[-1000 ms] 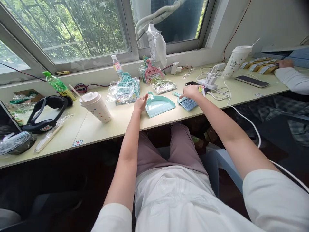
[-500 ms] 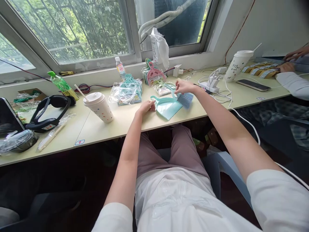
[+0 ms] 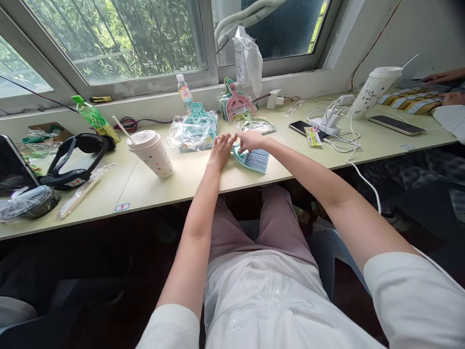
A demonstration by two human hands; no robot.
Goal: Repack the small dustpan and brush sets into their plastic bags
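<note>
Pale tabletop (image 3: 192,169) ran below the window, with wrapped sets (image 3: 199,127) behind your hands. Your left hand (image 3: 221,149) and right hand (image 3: 250,140) met closely at the handle ends; the right seemed pinched on the brush (image 3: 258,159), while whether the left gripped the dustpan (image 3: 238,157) couldn't be told. Brush lay over pan, near the table's front edge. If the handles were misaligned, pressing there might have made the brush skid, or bent its bristles against the pan's rim; an unsteadied pan could have slid off the edge. The brush's long axis ran diagonally, handle far left, bristles pointing right and toward you.
</note>
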